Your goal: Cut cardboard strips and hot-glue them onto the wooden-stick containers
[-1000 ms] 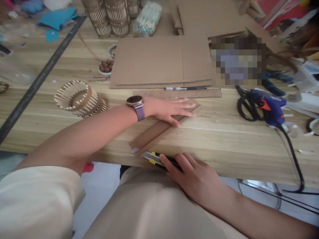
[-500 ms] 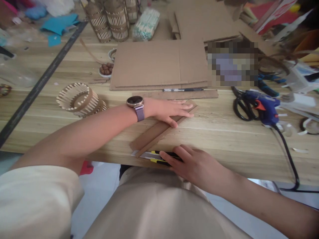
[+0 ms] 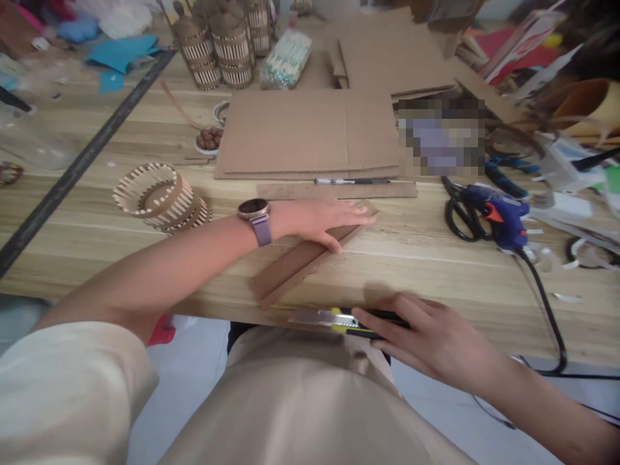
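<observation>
My left hand [image 3: 324,223] lies flat with fingers spread on a brown cardboard strip [image 3: 278,271], pressing it to the wooden table. The strip runs diagonally, its near end close to the table's front edge, and a line goes along its length. A watch is on my left wrist. In my right hand [image 3: 411,329] is a yellow and black utility knife [image 3: 346,319], its blade out and pointing left. The blade is apart from the strip, at the table's front edge, and is slightly blurred.
A round stick basket [image 3: 159,197] stands at left. Cardboard sheets [image 3: 310,132], a pen [image 3: 351,181] and another cardboard strip [image 3: 285,191] lie beyond my left hand. To the right sit a blue glue gun [image 3: 504,216] with its black cord and scissors [image 3: 460,219].
My right hand has moved right with the utility knife, drawing the blade away from the strip's near end. The left hand stays on the strip.
</observation>
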Available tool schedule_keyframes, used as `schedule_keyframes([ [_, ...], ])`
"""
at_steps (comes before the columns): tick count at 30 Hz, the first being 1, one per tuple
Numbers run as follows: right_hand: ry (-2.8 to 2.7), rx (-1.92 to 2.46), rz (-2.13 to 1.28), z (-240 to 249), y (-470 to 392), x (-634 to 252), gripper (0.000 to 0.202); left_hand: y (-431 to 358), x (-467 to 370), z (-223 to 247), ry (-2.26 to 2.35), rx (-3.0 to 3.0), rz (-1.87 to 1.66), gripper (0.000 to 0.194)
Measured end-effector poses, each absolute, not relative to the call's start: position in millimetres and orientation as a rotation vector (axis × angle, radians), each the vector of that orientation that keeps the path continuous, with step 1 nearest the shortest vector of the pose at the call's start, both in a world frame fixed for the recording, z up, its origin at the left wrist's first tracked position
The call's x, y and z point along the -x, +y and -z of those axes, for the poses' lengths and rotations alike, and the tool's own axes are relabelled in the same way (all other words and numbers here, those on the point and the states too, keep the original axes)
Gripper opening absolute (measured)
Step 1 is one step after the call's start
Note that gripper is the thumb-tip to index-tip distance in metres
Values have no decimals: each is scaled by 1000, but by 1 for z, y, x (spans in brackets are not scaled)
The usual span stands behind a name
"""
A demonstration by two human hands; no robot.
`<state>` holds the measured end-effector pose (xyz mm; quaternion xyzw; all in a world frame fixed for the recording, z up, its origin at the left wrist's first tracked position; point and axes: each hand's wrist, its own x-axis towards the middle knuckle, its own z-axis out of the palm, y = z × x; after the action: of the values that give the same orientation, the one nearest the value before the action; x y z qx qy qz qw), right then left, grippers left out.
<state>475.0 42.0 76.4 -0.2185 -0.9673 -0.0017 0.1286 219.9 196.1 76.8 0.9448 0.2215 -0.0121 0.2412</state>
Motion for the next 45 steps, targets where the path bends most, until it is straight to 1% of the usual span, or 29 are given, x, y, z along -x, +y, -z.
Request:
schedule_keyframes([
  [1,-2774,704,27,-75,43,-487,31,190,-217,-81,680,-2604,-53,72],
  [2,-2727,793,49,-73,44,-498,33,181,-214,-85,815,-2623,-155,58],
  [3,-2670,911,79,-70,46,-509,37,171,-210,-90,989,-2629,-239,39],
  [4,-2611,1042,107,-68,48,-519,41,160,-206,-94,1187,-2622,-284,28],
  [5,-2551,1182,131,-65,50,-528,46,147,-203,-97,1320,-2601,-265,32],
  [7,-2444,1434,140,-59,56,-541,52,123,-198,-100,1354,-2544,-68,34],
  [8,-2408,1529,126,-57,60,-544,53,113,-196,-99,1331,-2539,43,29],
  [9,-2387,1592,106,-55,64,-546,53,105,-195,-98,1356,-2525,82,21],
  [11,-2394,1654,70,-53,71,-545,53,96,-193,-94,1385,-2453,88,10],
  [12,-2416,1667,67,-53,75,-543,53,95,-191,-93,1418,-2399,64,9],
  [18,-2502,1633,167,-67,86,-523,57,109,-170,-108,1654,-2133,-50,15],
  [22,-2541,1431,153,-74,98,-504,45,105,-155,-120,1827,-2046,-138,16],
  [25,-2678,1148,137,-76,115,-477,37,97,-149,-122,1921,-2042,-252,14],
  [28,-2841,874,37,-77,136,-444,40,89,-149,-123,1907,-1982,-432,14],
  [32,-3035,670,-222,-79,165,-406,48,78,-151,-129,1928,-1920,-574,16],
  [34,-3087,588,-251,-81,175,-395,48,72,-151,-133,1954,-1903,-619,16],
  [39,-2967,447,-99,-81,182,-374,41,54,-145,-141,1952,-1810,-751,22],
  [42,-2840,453,39,-83,181,-363,43,46,-142,-146,1965,-1738,-835,28],
  [45,-2778,529,141,-89,186,-367,39,45,-138,-147,1997,-1698,-853,30],
])
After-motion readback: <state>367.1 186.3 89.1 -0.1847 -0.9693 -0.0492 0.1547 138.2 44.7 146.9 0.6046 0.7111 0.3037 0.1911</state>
